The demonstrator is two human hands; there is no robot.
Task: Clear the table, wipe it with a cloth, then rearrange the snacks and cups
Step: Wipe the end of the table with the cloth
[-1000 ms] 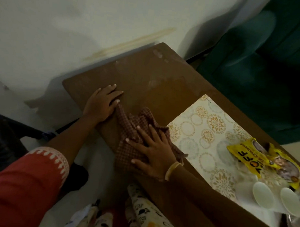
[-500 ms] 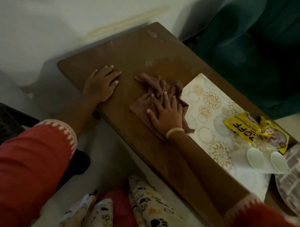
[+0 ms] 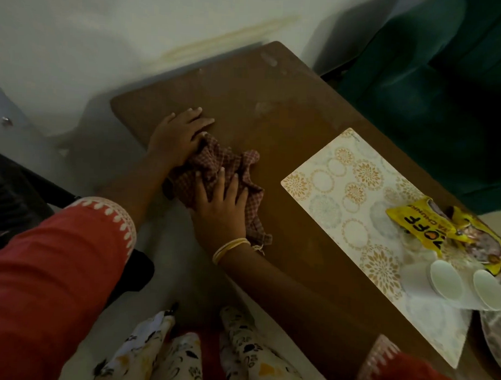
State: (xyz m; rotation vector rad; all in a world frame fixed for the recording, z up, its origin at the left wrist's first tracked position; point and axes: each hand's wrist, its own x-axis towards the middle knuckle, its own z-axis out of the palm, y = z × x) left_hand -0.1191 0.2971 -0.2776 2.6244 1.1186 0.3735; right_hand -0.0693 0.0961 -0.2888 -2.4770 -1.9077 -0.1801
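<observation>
Dim home room, likely living or dining area: worn brown wooden table (image 3: 274,111) against plain white wall (image 3: 106,42), patterned placemat (image 3: 343,187), yellow snack packet (image 3: 413,224), white paper cups (image 3: 445,279), dark green chair (image 3: 445,97) beside.

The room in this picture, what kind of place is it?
Probably a room in a home. A brown wooden table stands against a plain wall, with a patterned mat, a yellow snack packet and white cups on it.

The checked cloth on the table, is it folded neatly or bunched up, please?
Bunched up: the cloth lies in crumpled ridges under the right hand.
</observation>
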